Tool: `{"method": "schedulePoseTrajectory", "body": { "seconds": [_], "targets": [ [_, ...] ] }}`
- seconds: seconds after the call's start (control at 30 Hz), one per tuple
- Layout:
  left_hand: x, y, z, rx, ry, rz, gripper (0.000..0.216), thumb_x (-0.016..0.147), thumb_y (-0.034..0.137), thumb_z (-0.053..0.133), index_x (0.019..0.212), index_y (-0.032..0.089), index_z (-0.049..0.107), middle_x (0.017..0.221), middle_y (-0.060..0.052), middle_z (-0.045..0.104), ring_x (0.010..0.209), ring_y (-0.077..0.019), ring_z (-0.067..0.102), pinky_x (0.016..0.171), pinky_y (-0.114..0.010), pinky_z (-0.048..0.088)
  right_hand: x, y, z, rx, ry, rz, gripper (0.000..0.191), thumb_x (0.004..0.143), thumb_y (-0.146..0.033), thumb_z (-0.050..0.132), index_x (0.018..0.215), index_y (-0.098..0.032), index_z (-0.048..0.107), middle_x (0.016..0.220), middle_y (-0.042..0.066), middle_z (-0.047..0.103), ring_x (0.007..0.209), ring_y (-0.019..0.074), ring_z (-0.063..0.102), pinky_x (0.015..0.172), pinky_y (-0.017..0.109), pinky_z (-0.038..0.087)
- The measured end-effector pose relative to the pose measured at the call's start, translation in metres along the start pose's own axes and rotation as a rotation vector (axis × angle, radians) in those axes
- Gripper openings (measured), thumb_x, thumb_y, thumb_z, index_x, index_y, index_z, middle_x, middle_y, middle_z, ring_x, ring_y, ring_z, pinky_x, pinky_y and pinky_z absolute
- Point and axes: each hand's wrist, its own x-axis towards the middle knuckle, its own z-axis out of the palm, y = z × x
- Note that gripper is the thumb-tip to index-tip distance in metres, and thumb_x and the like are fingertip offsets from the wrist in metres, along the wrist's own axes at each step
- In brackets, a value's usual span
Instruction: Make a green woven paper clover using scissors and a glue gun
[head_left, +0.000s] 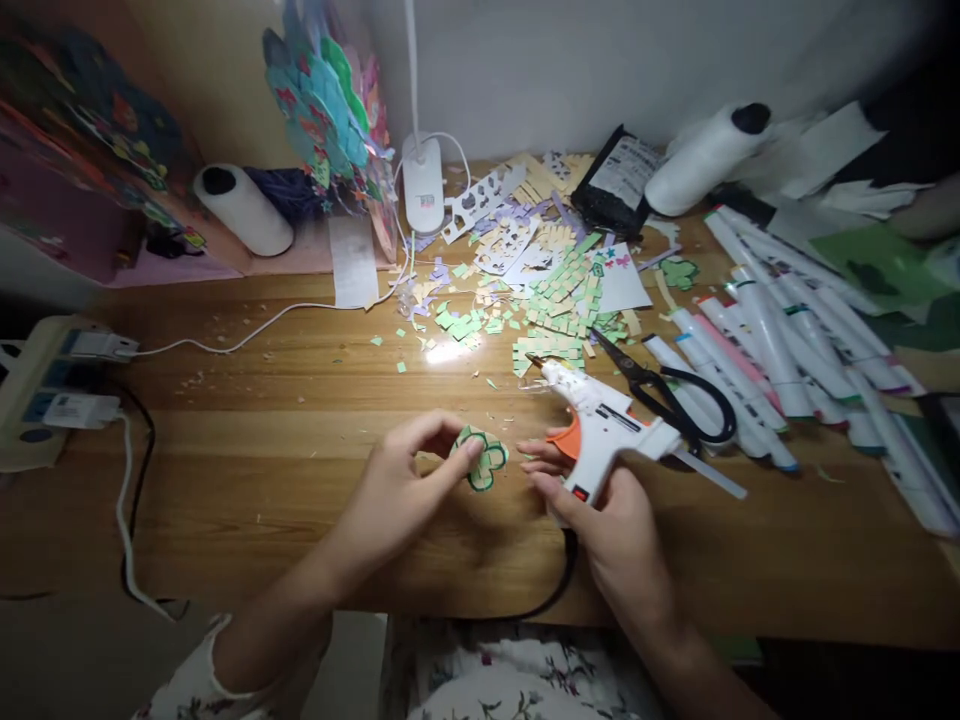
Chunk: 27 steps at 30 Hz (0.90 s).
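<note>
My left hand (409, 480) pinches a small green paper flower cut-out (484, 458) between thumb and fingers, just above the wooden desk (285, 450). My right hand (600, 525) grips the handle of a white hot glue gun (600, 415) with an orange trigger; its nozzle points up and to the left, away from the cut-out. A glue stick juts out of the gun's back end. The gun's black cord drops over the desk's front edge.
Black scissors (667, 390) lie just right of the gun, beside a row of marker pens (780, 340). Paper scraps (555, 300) cover the back middle. A white lamp base (424, 185), two paper rolls, a power strip (45, 390) and paper decorations (322, 100) line the back and left.
</note>
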Motion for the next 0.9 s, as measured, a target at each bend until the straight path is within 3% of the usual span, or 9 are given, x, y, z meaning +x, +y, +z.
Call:
{"method": "schedulePoseTrajectory", "body": {
  "seconds": [0.07,0.23,0.5,0.9],
  "targets": [
    [-0.002,0.001,0.006,0.053,-0.034,0.006,0.016,0.086,0.03,0.057,0.079,0.017,0.064,0.076,-0.002,0.066,0.072,-0.014,0.059,0.07,-0.026,0.045,0.002,-0.001,0.004,0.056,-0.035,0.018,0.032,0.064,-0.024,0.076,0.092,-0.02,0.061,0.087,0.004,0.075,0.073,0.0189,0.07,0.071,0.032,0.059],
    [-0.002,0.002,0.01,0.058,-0.065,0.026,0.015,0.087,0.028,0.055,0.08,0.018,0.064,0.077,-0.002,0.067,0.072,-0.0146,0.06,0.068,-0.025,0.044,0.0,-0.003,0.006,-0.031,-0.076,-0.002,0.02,0.066,-0.023,0.076,0.078,-0.019,0.061,0.075,0.002,0.071,0.067,0.0167,0.067,0.067,0.03,0.058],
    [-0.004,-0.001,0.006,-0.028,-0.126,-0.043,0.017,0.087,0.031,0.056,0.08,0.017,0.063,0.077,0.0,0.065,0.072,-0.0129,0.058,0.067,-0.023,0.045,0.002,-0.004,0.005,-0.015,-0.109,0.015,0.032,0.069,-0.022,0.073,0.096,-0.019,0.056,0.082,0.001,0.073,0.062,0.0132,0.065,0.06,0.025,0.056],
    [-0.002,-0.011,0.008,-0.304,-0.17,-0.151,0.017,0.084,0.033,0.061,0.081,0.016,0.062,0.077,-0.001,0.065,0.068,-0.0114,0.058,0.064,-0.022,0.045,-0.003,-0.009,0.005,-0.039,-0.118,-0.016,0.03,0.07,-0.021,0.071,0.097,-0.021,0.058,0.084,0.001,0.073,0.061,0.0135,0.065,0.059,0.027,0.057]
  ]
}}
